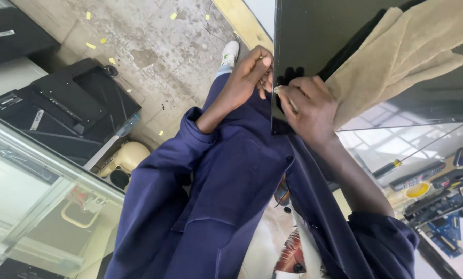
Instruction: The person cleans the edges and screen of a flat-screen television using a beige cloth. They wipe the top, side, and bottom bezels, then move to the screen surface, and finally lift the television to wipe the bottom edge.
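Both hands work the near edge of a black flat panel, fingers pinched at its rim.

The right hand (309, 106) presses fingers together on the edge of the dark glossy panel (319, 36), seemingly pinching something thin and pale there; the left hand (249, 75) curls, fingertips closed against the same edge. The panel rests over the person's lap, a tan cloth (402, 57) draped on it. It looks stiff, thin, slippery and likely fragile, best held by its edges. Below lie a concrete floor (154, 46), a black printer (71, 108), and a yellow-handled screwdriver (389, 168).
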